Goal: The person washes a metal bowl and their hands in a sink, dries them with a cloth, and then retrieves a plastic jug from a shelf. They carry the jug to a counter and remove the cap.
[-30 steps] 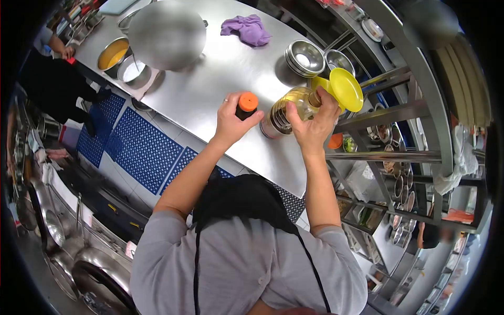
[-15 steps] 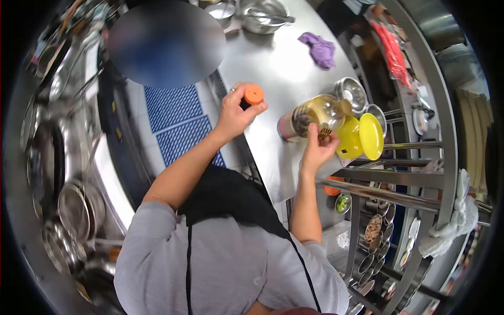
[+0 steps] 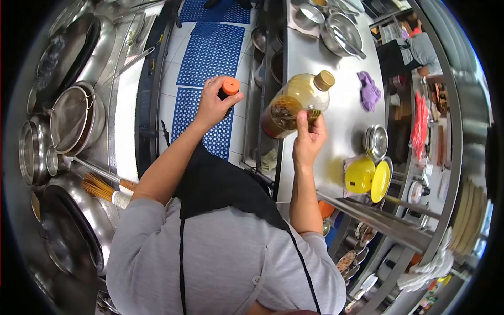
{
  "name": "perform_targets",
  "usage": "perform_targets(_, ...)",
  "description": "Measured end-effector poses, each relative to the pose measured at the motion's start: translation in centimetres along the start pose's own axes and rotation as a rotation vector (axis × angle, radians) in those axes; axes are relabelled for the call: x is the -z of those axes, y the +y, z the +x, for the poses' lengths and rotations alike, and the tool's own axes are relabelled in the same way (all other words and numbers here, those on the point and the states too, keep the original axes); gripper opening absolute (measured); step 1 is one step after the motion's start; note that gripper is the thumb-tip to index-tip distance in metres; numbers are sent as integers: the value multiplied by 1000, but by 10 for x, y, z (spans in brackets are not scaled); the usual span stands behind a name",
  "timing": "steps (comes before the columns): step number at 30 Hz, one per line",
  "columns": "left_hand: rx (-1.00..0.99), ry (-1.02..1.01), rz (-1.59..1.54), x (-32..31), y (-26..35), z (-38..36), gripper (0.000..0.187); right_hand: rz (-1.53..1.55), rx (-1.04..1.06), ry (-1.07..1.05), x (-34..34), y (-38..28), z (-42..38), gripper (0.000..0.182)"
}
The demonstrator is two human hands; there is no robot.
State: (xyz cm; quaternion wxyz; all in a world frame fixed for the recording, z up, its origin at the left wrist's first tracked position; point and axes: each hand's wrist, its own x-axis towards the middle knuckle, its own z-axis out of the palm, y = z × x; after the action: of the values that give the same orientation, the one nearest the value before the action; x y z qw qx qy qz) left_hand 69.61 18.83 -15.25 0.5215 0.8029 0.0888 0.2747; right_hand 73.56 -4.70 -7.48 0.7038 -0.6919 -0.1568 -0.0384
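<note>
My left hand (image 3: 214,107) is closed around a dark bottle with an orange cap (image 3: 231,85), held upright over the floor mat; most of the bottle is hidden by the fingers. In my right hand (image 3: 310,140) is a large clear plastic bottle (image 3: 294,102) with a gold cap, tilted, with brown liquid and dark bits inside. It hovers by the long edge of the steel counter (image 3: 328,79). My right thumb presses on its side, and the other fingers are partly hidden behind it.
Bowls and a pot (image 3: 307,17) stand at the counter's far end, beside a steel bowl with a ladle (image 3: 341,37). A purple cloth (image 3: 369,92), stacked metal bowls (image 3: 375,142) and a yellow container (image 3: 359,176) are on the right. Woks and strainers (image 3: 73,118) line the left.
The view has turned, and both bottles have moved away from the counter's middle toward the aisle. Each hand keeps its hold. The blurred person at the aisle is out of view apart from dark shoes.
</note>
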Motion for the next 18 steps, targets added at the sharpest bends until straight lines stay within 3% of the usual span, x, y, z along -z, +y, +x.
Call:
perform_targets(10,110,123,-92,13,-134,67,40,-75,-440,-195,-120,178,81,15)
perform_targets(13,135,160,-57,8,-174,84,41,-123,-505,-198,-143,240,97,13)
perform_targets(18,102,236,25,-11,-263,89,44,-141,-399,-131,-160,373,119,10)
